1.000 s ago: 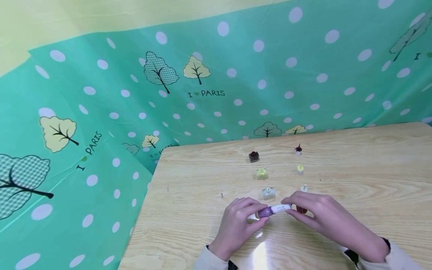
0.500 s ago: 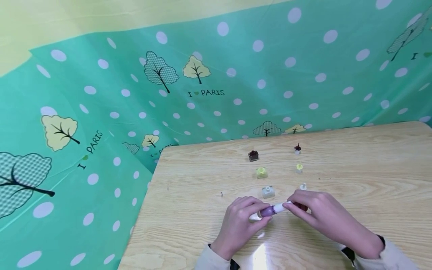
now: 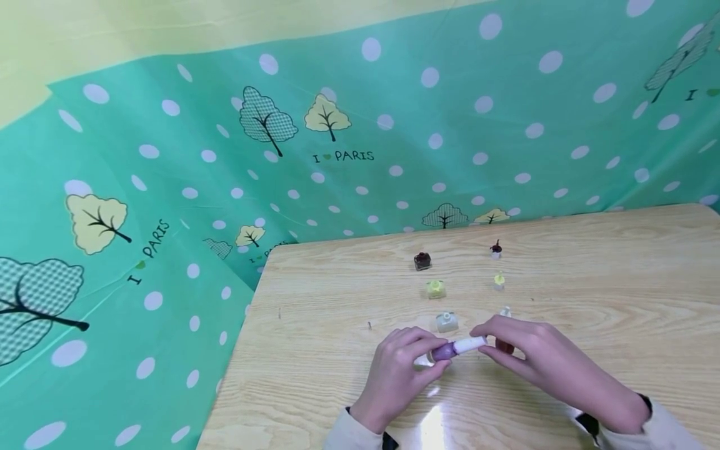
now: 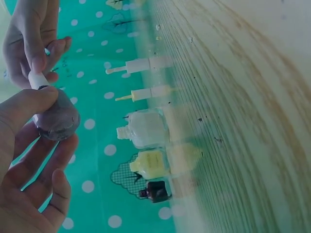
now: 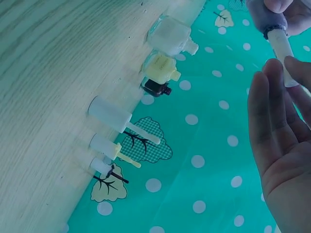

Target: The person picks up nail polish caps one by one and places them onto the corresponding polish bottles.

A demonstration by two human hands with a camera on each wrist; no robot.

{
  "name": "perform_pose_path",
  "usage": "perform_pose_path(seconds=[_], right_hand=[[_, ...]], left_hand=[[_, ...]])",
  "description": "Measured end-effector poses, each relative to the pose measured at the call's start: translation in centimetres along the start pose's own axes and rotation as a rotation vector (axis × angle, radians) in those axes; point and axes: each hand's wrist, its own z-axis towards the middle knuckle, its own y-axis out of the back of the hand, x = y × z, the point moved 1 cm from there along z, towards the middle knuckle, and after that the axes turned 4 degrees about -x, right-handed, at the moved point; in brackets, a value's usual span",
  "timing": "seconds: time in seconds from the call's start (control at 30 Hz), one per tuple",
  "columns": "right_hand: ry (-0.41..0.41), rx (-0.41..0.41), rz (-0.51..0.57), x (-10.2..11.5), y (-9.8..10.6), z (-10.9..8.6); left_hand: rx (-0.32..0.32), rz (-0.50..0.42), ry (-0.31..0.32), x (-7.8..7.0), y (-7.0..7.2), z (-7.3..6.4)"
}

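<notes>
Left hand (image 3: pixel 398 359) pinches a purple nail polish bottle (image 3: pixel 444 352), tipped sideways above the wooden table (image 3: pixel 315 300); right hand (image 3: pixel 534 351) pinches its white cap (image 3: pixel 470 345), any print there too small to read. Beyond stand a whitish bottle (image 3: pixel 447 322), a yellow bottle (image 3: pixel 435 290), its lettering illegible, and a dark bottle (image 3: pixel 422 262). Of three upright brush caps (image 3: pixel 499 282), the nearest is partly hidden behind fingers. "PARIS" repeats across the green cloth (image 3: pixel 315 206).

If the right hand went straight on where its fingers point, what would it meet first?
Probably the purple bottle, gripped by the left hand: it lies in line just past the white cap that the right hand pinches. Exact depth is hard to judge.
</notes>
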Motion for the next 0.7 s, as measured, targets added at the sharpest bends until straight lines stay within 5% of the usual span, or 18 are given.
perform_pose_path(seconds=[0.7], right_hand=[[-0.077,0.020,-0.062,0.11,-0.26,0.26]], left_hand=[[-0.030,0.009,-0.055,-0.53,0.02,0.33]])
